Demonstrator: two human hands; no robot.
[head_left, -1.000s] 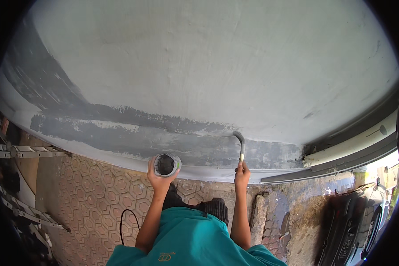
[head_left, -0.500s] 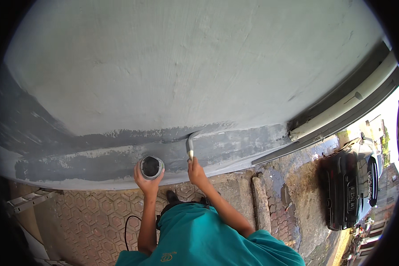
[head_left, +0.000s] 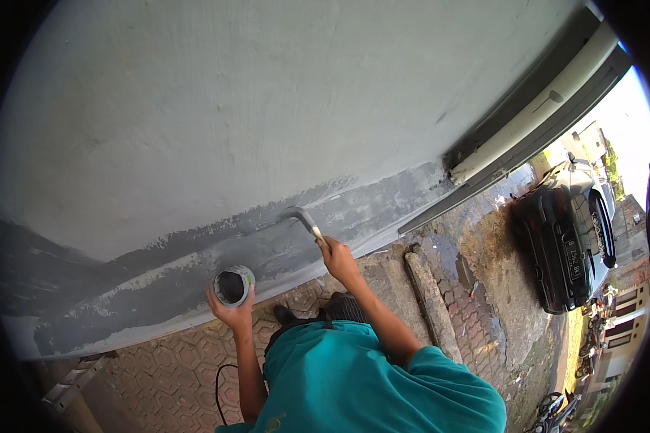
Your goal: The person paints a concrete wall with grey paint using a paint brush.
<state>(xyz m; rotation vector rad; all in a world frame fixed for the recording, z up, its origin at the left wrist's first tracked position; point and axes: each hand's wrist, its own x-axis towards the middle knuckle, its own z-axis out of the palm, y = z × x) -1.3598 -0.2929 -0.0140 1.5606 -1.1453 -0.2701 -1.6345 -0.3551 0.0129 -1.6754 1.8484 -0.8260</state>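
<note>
Paintbrush [head_left: 301,219] sits clamped in my right hand [head_left: 337,260], bristles against the wall's [head_left: 267,108] dark grey band; my left hand [head_left: 231,312] fingers wrap the paint can [head_left: 233,286], raised close for dipping.

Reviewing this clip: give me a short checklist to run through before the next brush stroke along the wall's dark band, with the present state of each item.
1. Right hand grips the brush by its handle: ok.
2. Brush head lies on the dark painted band of the wall: ok.
3. Left hand holds the paint can with its opening in view: ok.
4. Paint level in the can: cannot tell, the inside is dark.
5. Paint load on the bristles: cannot tell, too small.
6. Footing on the paved ground: cannot tell, the body hides the feet.
</note>
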